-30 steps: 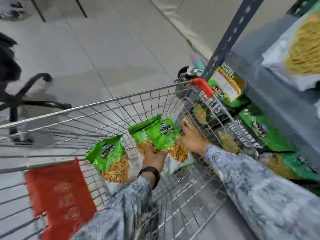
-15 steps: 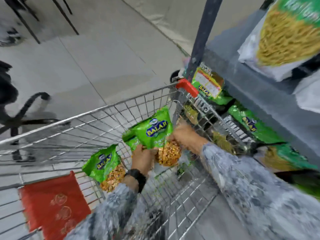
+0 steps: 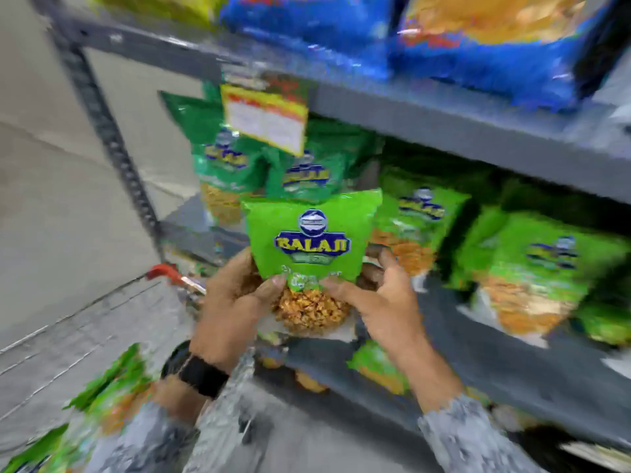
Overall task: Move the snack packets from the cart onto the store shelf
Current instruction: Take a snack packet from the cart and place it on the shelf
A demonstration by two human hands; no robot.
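Note:
I hold a green Balaji snack packet (image 3: 312, 244) upright in front of the middle shelf (image 3: 512, 363). My left hand (image 3: 235, 302) grips its lower left side and my right hand (image 3: 382, 302) grips its lower right side, thumbs on the clear window that shows the orange snack. Similar green packets (image 3: 420, 216) stand on the shelf right behind it. More green packets (image 3: 112, 394) lie blurred in the wire cart (image 3: 85, 322) at the lower left.
The upper shelf board (image 3: 444, 121) carries blue packets (image 3: 478, 52), and a yellow price tag (image 3: 266, 117) hangs from its edge. The perforated shelf post (image 3: 112, 145) rises at the left. The cart's red corner cap (image 3: 164, 271) sits just left of my hands. Grey floor tiles lie beyond.
Both hands have lifted the green packet out of the cart and up to the shelf. My view has swung up from the cart toward the shelves.

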